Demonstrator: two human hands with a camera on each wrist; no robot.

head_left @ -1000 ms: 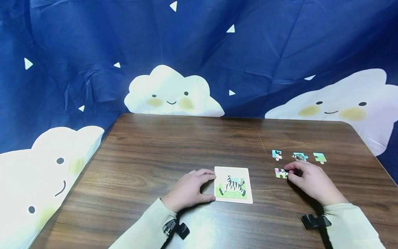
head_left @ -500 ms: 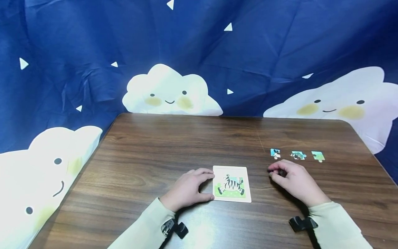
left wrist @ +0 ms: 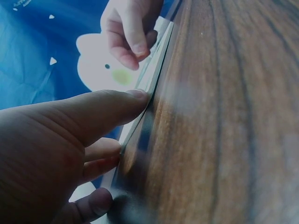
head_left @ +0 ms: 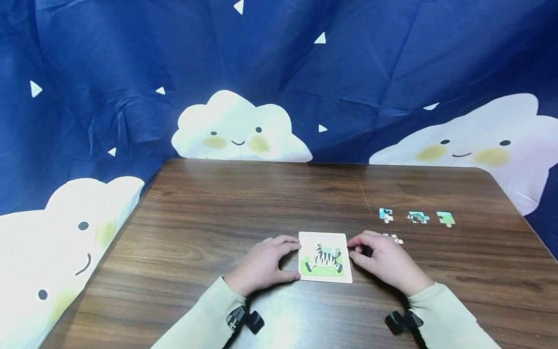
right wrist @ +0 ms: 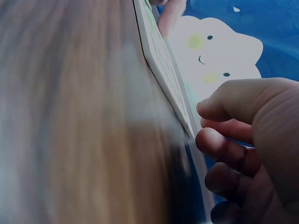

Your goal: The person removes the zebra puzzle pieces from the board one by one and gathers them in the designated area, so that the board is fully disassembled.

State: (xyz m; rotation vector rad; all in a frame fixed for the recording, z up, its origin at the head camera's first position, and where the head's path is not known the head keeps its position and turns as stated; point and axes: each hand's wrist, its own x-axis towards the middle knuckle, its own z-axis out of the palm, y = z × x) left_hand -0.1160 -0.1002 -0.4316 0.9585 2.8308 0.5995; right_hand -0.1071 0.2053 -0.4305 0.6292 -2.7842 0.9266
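While fingers flank it, the zebra board lies flat.

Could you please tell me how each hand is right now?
Left hand: open, touching the left edge of the puzzle board.
Right hand: open, holding nothing visible.

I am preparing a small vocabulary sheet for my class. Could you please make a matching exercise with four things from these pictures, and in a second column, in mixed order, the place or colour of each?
Column 1
1. Left hand
2. Framed zebra puzzle
3. Fabric backdrop
4. Right hand

Column 2
A. Mostly dark blue
B. By the puzzle's right edge
C. Touching the puzzle's left edge
D. Between the two hands

Pairs: 1-C, 2-D, 3-A, 4-B
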